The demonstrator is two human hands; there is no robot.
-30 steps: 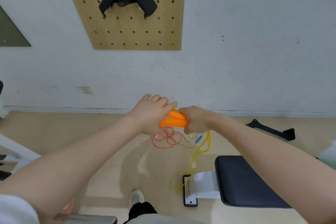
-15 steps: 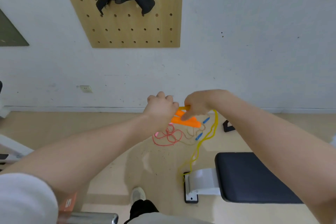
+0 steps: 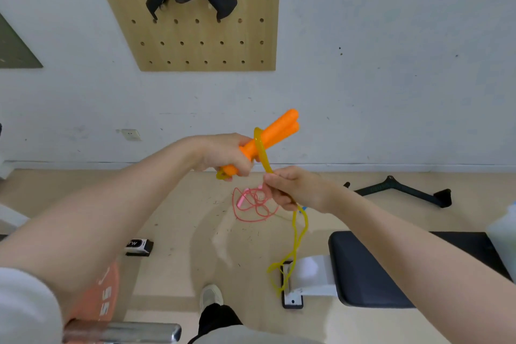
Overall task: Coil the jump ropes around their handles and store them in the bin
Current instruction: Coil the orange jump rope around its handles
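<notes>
With your left hand [image 3: 226, 155] gripping the two orange handles [image 3: 269, 134] together and your right hand [image 3: 290, 190] just below pinching the yellow rope [image 3: 300, 234], keep it taut and lay each turn snugly beside the last, feeding the slack hanging beneath.

The orange handles [image 3: 268, 137] look like smooth matt plastic; the yellow rope [image 3: 296, 237] is glossy, translucent plastic cord. The pegboard [image 3: 195, 45] is pale bare wood, the bench pad [image 3: 371, 268] dark matt vinyl, the bar [image 3: 122, 332] shiny metal, the floor [image 3: 181, 232] smooth.
</notes>
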